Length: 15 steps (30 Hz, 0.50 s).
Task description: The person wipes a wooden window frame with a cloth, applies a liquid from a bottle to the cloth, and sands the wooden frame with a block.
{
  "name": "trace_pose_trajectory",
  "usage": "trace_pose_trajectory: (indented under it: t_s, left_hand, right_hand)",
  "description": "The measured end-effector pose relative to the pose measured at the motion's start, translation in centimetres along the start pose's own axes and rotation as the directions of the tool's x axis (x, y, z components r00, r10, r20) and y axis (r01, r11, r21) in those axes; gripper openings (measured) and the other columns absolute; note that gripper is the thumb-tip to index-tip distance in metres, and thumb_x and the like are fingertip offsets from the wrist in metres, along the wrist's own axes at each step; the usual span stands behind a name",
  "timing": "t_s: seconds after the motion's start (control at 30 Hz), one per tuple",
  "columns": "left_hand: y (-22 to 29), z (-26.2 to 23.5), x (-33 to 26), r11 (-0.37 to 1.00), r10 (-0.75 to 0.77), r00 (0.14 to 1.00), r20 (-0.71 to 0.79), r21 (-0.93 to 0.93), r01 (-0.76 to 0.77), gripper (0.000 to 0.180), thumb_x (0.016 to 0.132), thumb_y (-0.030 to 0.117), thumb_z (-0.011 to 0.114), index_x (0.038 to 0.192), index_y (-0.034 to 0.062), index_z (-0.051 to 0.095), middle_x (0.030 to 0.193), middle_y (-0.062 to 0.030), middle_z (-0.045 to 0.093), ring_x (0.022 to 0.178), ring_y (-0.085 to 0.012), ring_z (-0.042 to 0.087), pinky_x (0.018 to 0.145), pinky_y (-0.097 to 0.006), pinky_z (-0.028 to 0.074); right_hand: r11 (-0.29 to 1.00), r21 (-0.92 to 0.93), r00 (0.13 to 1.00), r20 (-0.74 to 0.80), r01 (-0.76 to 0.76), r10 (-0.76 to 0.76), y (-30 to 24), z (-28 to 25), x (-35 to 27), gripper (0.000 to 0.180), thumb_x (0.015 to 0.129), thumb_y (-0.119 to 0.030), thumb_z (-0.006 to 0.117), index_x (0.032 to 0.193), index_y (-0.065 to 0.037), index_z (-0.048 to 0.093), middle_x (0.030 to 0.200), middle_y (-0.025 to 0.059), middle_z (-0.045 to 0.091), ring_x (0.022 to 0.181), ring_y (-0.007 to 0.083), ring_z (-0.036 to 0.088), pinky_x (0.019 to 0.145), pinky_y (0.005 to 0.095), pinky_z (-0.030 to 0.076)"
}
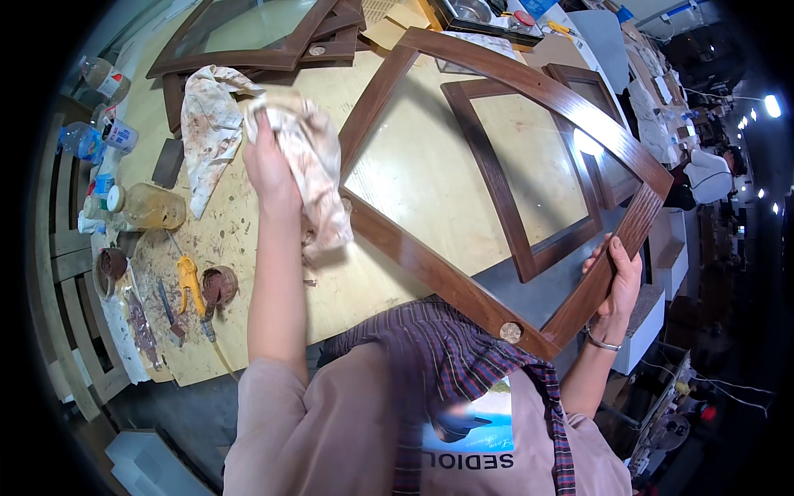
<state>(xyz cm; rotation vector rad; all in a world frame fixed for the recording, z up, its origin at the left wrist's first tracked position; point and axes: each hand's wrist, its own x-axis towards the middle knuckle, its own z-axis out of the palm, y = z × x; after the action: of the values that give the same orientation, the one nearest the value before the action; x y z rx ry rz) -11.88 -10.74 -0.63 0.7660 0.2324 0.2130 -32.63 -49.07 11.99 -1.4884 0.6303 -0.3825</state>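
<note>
1. From the right hand's fingers, the large brown frame [422,258] slants toward the left hand, its nearest corner close by the striped apron [447,335]
2. Just inside the right fingertips, a smaller frame's [488,178] corner crowds the opening
3. Bodyward of the left fingers, bare tabletop [356,289] gives room; a second cloth [207,124] lies just left of them, a jar [149,207] farther left
4. The left hand [271,165] reaches forward, fingers clamped on a stained white cloth [313,161]; frame contact is unclear
5. The right hand [619,277] grips the frame's rail, thumb in front, fingers curled behind
</note>
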Motion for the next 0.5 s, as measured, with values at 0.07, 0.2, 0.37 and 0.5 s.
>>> trace_pose_trajectory:
  t_s: [0.07,0.2,0.37,0.5]
  left_hand:
    - [0.5,4.1,1.1,0.977,0.198,0.962,0.186,0.038,-0.209,0.033,0.102,0.026,0.040,0.115,-0.0005,0.054,0.109,-0.0129,0.062,0.095,-0.0232,0.065,0.076,-0.033,0.056]
    - [-5.1,4.3,3.0,0.347,-0.299,0.856,0.422,0.884,-0.315,0.058,0.093,0.038,0.050,0.143,0.0128,0.036,0.150,-0.0136,0.033,0.135,-0.0298,0.035,0.109,-0.048,0.029]
    - [-6.6,-5.1,-3.9,0.124,0.101,0.750,0.654,0.740,-0.662,0.046,0.082,0.002,0.049,0.125,0.0124,0.061,0.132,-0.0123,0.055,0.123,-0.0301,0.051,0.106,-0.039,0.038]
    - [-1.7,-0.7,0.1,0.364,0.147,0.989,0.027,0.928,-0.080,0.027,0.094,0.005,0.048,0.113,0.0023,0.066,0.105,-0.0099,0.069,0.094,-0.0130,0.063,0.083,-0.029,0.049]
  right_hand:
    - [1.000,0.001,1.000,0.006,0.015,-0.015,0.0,0.0,0.0,0.025,0.086,-0.017,0.067,0.097,0.001,0.054,0.071,0.0097,0.058,0.055,0.0190,0.061,0.050,0.0289,0.053]
    - [0.996,-0.027,0.995,0.063,0.081,-0.080,-0.2,0.5,0.7,0.026,0.087,-0.018,0.066,0.098,0.001,0.053,0.072,0.0098,0.057,0.056,0.0184,0.061,0.050,0.0284,0.053]
    - [0.997,-0.002,0.993,0.086,0.081,-0.080,-0.7,-0.2,2.1,0.027,0.086,-0.017,0.068,0.097,0.003,0.054,0.070,0.0106,0.059,0.054,0.0189,0.061,0.050,0.0284,0.053]
    - [0.997,0.010,0.992,0.099,0.079,-0.080,-0.2,-0.5,2.4,0.026,0.086,-0.016,0.068,0.097,0.003,0.053,0.070,0.0108,0.059,0.054,0.0192,0.061,0.050,0.0285,0.052]
